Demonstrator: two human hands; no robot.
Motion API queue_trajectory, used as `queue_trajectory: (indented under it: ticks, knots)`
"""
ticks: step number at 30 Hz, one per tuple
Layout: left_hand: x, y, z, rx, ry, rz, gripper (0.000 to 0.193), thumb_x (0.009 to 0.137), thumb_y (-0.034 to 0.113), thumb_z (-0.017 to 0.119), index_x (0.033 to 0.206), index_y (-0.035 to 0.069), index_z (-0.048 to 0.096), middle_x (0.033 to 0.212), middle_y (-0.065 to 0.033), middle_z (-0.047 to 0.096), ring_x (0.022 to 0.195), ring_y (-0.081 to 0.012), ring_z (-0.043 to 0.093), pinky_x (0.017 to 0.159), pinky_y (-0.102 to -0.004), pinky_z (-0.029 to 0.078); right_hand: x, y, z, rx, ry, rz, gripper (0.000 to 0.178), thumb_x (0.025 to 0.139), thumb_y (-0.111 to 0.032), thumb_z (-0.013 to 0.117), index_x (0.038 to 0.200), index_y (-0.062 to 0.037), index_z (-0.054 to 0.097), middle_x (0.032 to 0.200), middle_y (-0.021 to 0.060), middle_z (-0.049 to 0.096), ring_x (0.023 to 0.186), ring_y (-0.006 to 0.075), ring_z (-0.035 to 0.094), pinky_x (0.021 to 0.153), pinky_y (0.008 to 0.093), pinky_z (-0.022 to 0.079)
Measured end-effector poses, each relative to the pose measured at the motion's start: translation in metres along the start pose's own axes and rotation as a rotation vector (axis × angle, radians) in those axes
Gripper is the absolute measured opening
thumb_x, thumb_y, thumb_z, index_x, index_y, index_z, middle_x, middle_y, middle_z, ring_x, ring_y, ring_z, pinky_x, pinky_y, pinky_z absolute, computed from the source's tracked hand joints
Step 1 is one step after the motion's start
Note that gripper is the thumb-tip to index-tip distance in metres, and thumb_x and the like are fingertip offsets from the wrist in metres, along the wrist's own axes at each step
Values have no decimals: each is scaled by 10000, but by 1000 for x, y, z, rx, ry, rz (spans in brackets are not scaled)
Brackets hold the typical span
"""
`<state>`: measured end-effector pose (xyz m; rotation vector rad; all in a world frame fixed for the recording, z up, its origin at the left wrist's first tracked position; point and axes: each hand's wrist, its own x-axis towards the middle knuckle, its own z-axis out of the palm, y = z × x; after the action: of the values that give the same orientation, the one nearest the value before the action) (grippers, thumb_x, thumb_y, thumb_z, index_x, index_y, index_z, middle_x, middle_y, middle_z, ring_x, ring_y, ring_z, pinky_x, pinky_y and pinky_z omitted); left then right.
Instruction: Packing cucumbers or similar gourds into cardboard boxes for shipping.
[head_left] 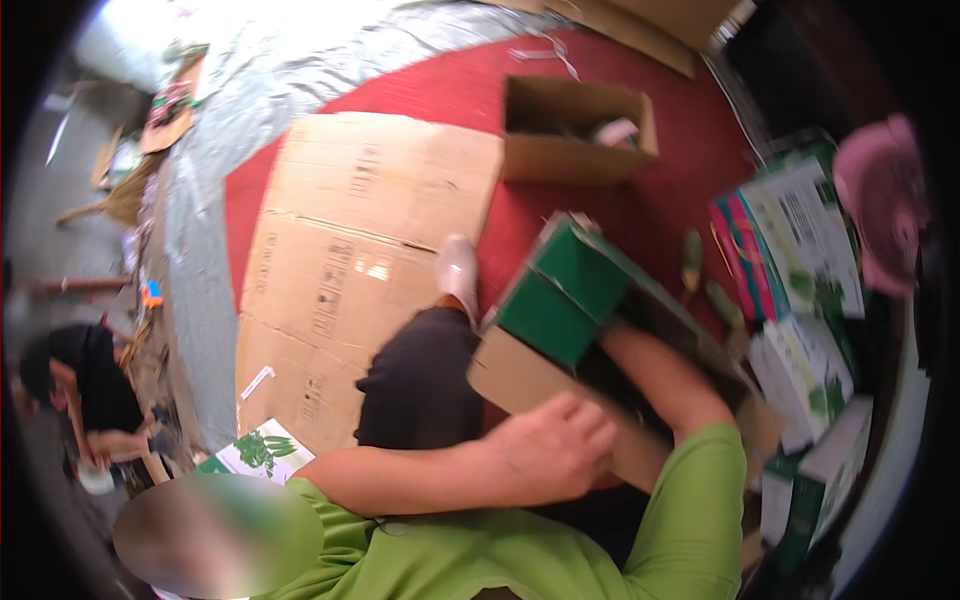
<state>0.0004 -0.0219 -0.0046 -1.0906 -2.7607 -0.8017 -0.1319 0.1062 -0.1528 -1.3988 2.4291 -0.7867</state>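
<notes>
My left hand (560, 447) is curled closed beside the near edge of an open cardboard box (525, 372) in front of me. Whatever may be in its fingers is hidden. My right forearm (662, 375) reaches down into that box, and my right hand is out of sight inside. A green carton (565, 290) sits at the box's far left side, partly covering the spot where the hand goes in.
Flattened cardboard (330, 270) covers the floor at left. Another open box (575, 160) stands on the red mat (410, 90). White-and-green cartons (800, 240) and a pink fan-like object (880, 205) are at right. Another person (95, 380) crouches far left.
</notes>
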Motion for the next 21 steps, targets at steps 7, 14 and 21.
queue_trajectory:
  ticks: [7, 14, 21]
  knots:
    - [9, -6, -12, 48, -30, -7, 334, 638, 172, 634, 945, 44, 665, 896, -41, 570, 840, -199, 596, 731, -352, 475, 5, 35, 15, 153, -78, 448, 260, 882, -172, 508, 1024, -35, 677, 1060, 201, 669, 1019, 341, 637, 887, 421, 494]
    - [9, 26, -22, 136, 265, 24, 149, 764, 175, 680, 893, 100, 682, 951, -23, 602, 877, -196, 617, 828, -453, 491, -85, 36, -35, -227, -728, 727, 209, 771, -63, 574, 913, 2, 714, 976, 216, 684, 937, 359, 668, 804, 437, 540]
    - [-16, 21, -50, 513, 600, 244, 82, 895, 230, 646, 913, 150, 644, 946, -16, 577, 969, -188, 584, 933, -552, 441, -98, 75, -5, -203, -734, 761, 234, 817, -79, 558, 997, -7, 689, 1049, 197, 679, 1007, 339, 654, 837, 443, 531]
